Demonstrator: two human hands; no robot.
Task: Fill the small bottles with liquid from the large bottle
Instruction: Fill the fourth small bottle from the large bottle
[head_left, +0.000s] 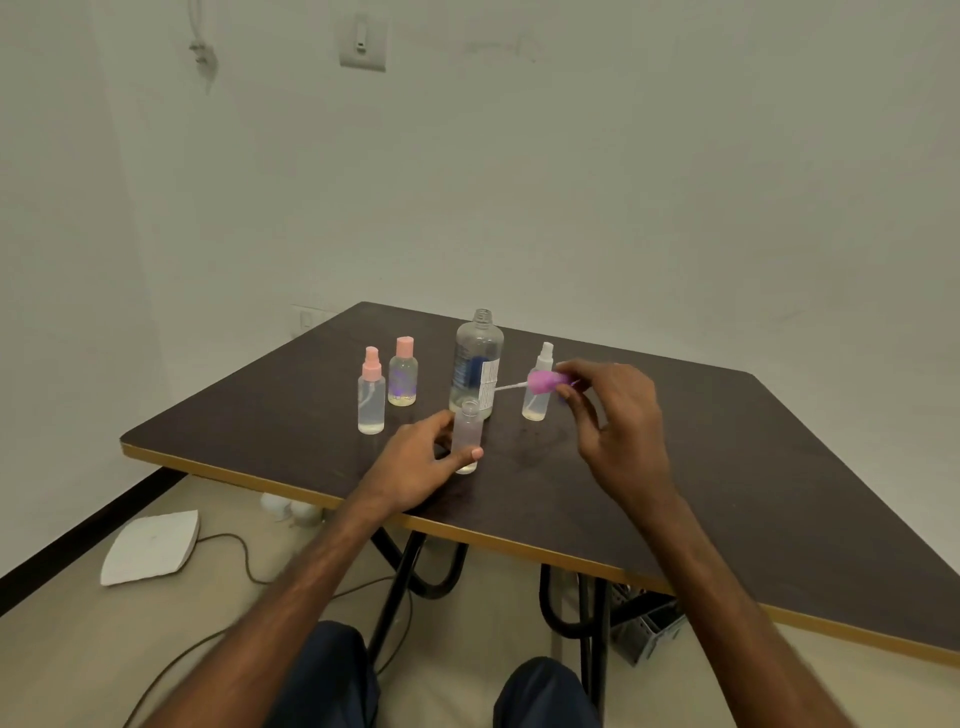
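Note:
An uncapped small clear bottle (466, 434) stands near the table's front edge, and my left hand (415, 465) grips its lower body. My right hand (615, 415) pinches a purple spray cap (543, 382) whose thin white dip tube points left, held in the air to the right of that bottle's mouth. The large clear bottle (477, 361) with a blue label stands open just behind. Two pink-capped small bottles (371, 392) (403, 372) stand to the left, and a white-capped spray bottle (537, 384) stands to the right, partly behind the purple cap.
The dark table (727, 467) has a tan edge and black metal legs. On the floor lie a white flat pad (150, 545), a cable (244, 561) and a grey crate (647, 623) under the table. My knees show at the bottom.

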